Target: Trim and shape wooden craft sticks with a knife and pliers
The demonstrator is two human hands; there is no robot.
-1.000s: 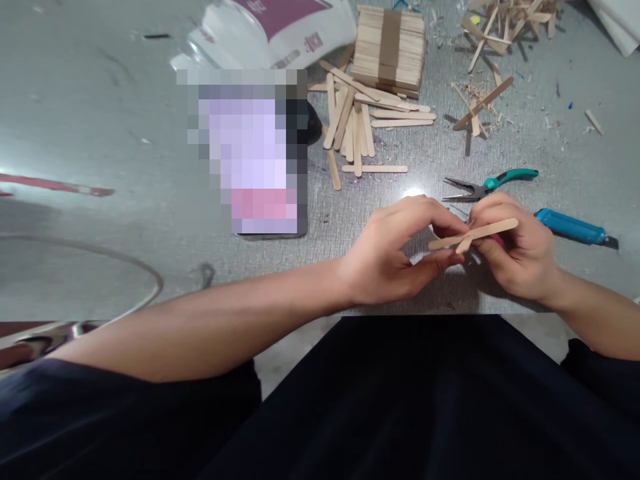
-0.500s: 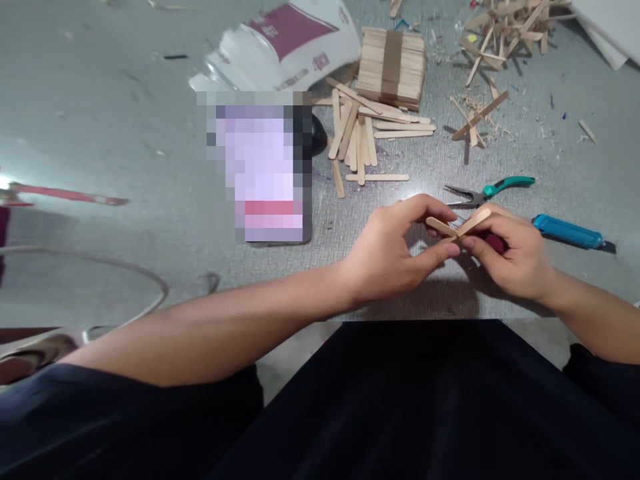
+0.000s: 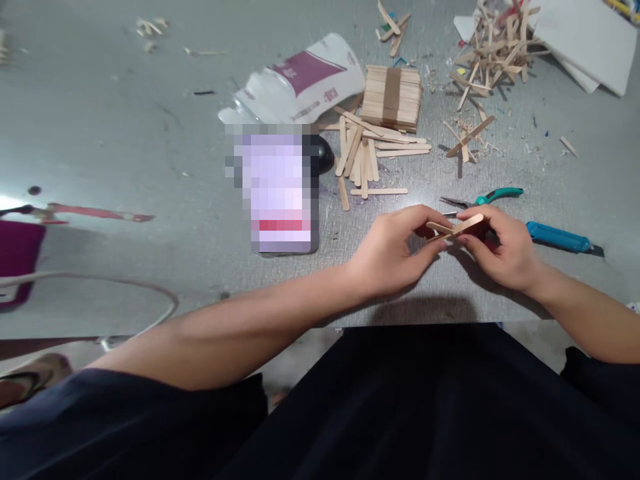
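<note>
Above a gray worktop [image 3: 175,160], near its front edge, the left hand [image 3: 395,248] and right hand [image 3: 507,250] pinch thin wooden sticks [image 3: 471,224], meeting at an angle, between their fingertips. Uneven pressure could split the wood or twist the pair out of line. The right hand might also knock the blue cutter [image 3: 557,237] lying just beside it.

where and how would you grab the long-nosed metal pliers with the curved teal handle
Probably by the exposed curved teal handle, coming from the far right side: it reaches out beyond the bare right hand, while the narrow dark metal nose points left. The second handle seems hidden by that hand.
</note>
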